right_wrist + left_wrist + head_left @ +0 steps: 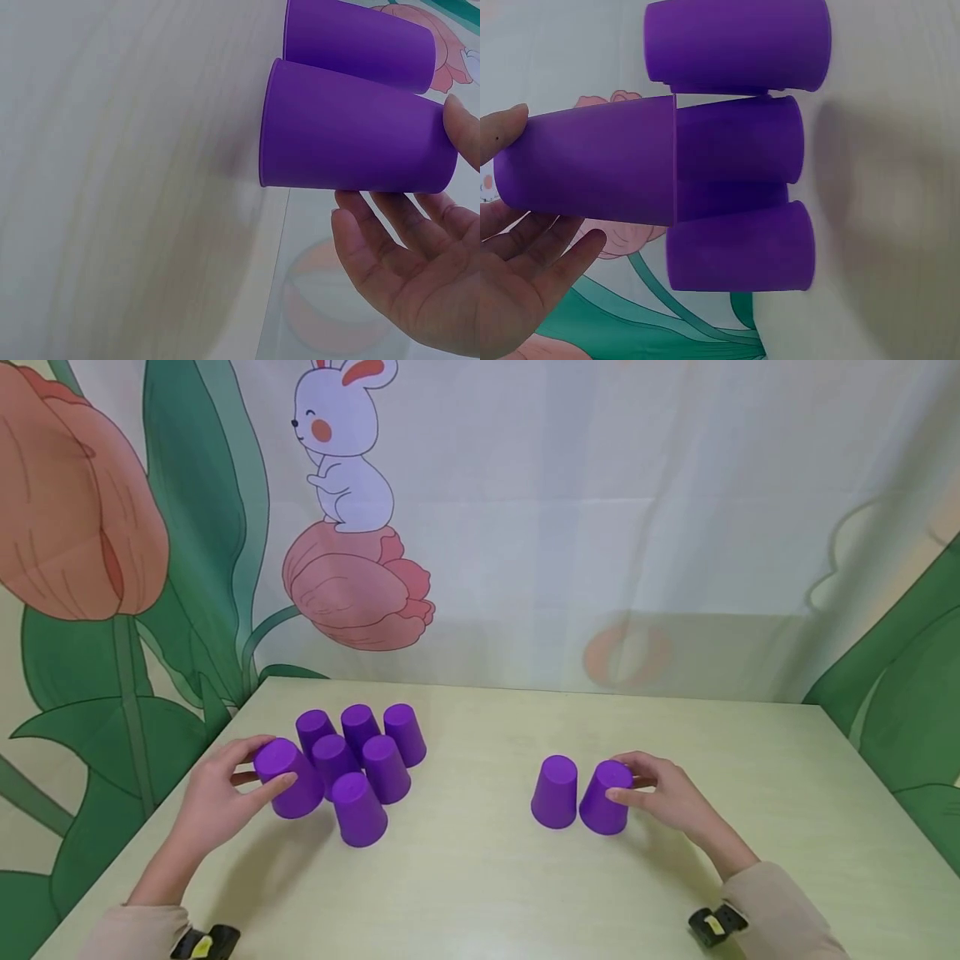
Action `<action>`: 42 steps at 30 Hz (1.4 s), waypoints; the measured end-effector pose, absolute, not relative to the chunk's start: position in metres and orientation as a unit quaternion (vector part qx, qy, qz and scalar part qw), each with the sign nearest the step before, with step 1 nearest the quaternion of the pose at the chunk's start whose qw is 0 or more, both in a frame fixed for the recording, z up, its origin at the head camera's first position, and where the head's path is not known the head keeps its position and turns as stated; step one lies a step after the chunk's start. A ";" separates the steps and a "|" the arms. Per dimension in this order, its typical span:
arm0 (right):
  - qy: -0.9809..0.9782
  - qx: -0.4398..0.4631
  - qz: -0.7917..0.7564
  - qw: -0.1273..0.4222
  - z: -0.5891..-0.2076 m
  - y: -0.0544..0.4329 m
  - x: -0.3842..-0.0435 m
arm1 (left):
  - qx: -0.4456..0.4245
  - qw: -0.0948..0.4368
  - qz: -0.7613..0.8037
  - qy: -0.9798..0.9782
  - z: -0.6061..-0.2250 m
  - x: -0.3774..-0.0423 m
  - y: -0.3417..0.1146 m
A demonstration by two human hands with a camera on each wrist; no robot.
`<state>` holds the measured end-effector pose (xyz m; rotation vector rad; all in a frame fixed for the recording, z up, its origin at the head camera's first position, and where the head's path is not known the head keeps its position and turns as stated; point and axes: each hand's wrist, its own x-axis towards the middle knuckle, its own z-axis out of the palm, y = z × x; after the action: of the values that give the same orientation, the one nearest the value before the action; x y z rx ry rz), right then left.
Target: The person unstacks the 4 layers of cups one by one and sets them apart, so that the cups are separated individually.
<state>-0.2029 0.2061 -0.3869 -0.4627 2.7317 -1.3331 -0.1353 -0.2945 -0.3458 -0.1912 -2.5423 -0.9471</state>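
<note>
At the left, my left hand [221, 789] grips an upside-down purple cup [288, 781] between thumb and fingers. In the left wrist view this cup [592, 161] is held off the table, its rim overlapping the cups [739, 142] behind. Several more purple cups [362, 810] stand upside down in a cluster just right of it. On the right side, my right hand [667, 793] pinches another inverted purple cup [603, 802] near its base, which faces up. Close to its left stands one more purple cup [555, 793], also mouth down. The right wrist view shows the gripped cup [356, 131] partly covering that neighbour.
All the cups are on a pale wooden table [465, 885]. A wide stretch of tabletop separates the left cluster from the right pair. Behind the far edge hangs a light curtain [510, 527] printed with a rabbit and tulips. Each sleeve has a dark wrist device [717, 925] near it.
</note>
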 end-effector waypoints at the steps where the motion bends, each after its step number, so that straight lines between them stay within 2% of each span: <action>1: 0.887 -0.152 -0.434 0.033 -0.387 0.206 -0.203 | -0.068 0.205 -0.342 -0.914 -0.348 -0.136 -0.295; 10: 0.887 -0.149 -0.435 0.034 -0.388 0.206 -0.202 | -0.070 0.182 -0.352 -0.916 -0.364 -0.141 -0.297; 19: 0.886 -0.149 -0.437 0.037 -0.385 0.205 -0.202 | -0.044 0.107 -0.369 -0.922 -0.377 -0.147 -0.299; 31: 0.887 -0.145 -0.436 0.042 -0.385 0.205 -0.203 | -0.034 0.077 -0.379 -0.922 -0.387 -0.149 -0.299; 42: 0.886 -0.140 -0.439 0.044 -0.385 0.206 -0.202 | -0.043 0.085 -0.376 -0.922 -0.381 -0.150 -0.299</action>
<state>-0.2019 0.2063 -0.3845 -0.4266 2.7093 -1.3428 -0.1501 -0.2992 -0.3811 -0.1294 -2.7493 -1.1206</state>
